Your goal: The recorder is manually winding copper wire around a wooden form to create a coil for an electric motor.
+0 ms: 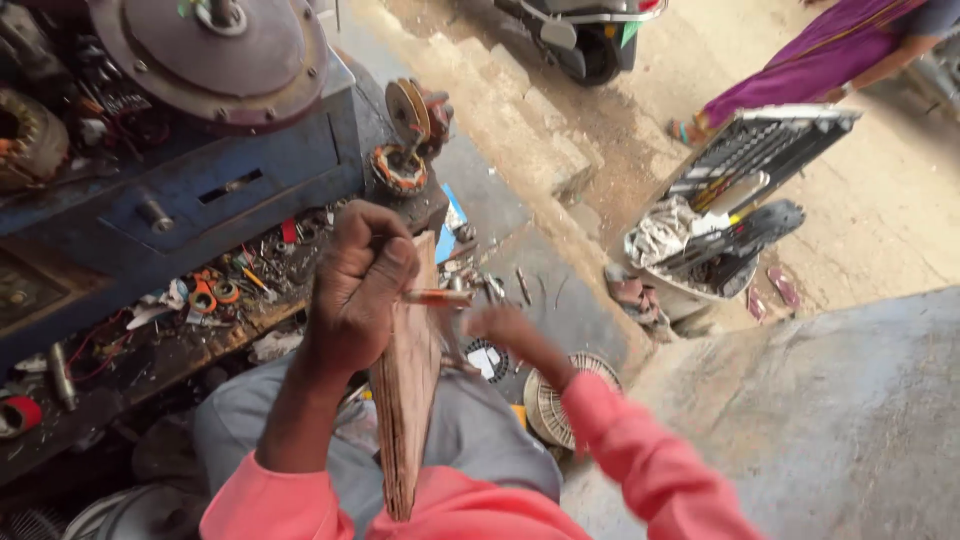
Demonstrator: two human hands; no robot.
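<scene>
pink sleeves frame our view, and between them a wooden board (408, 400) stands on edge over our lap. our left hand (358, 290) is closed in a fist round the board's top, also pinching a thin copper-coloured rod (438, 296) that sticks out to the right. our right hand (508, 328) is blurred just beyond the rod's tip; we cannot tell whether it grips anything. left of us a blue workbench (200, 190) is littered with small parts, and a white tool case (740, 190) lies open on the ground.
</scene>
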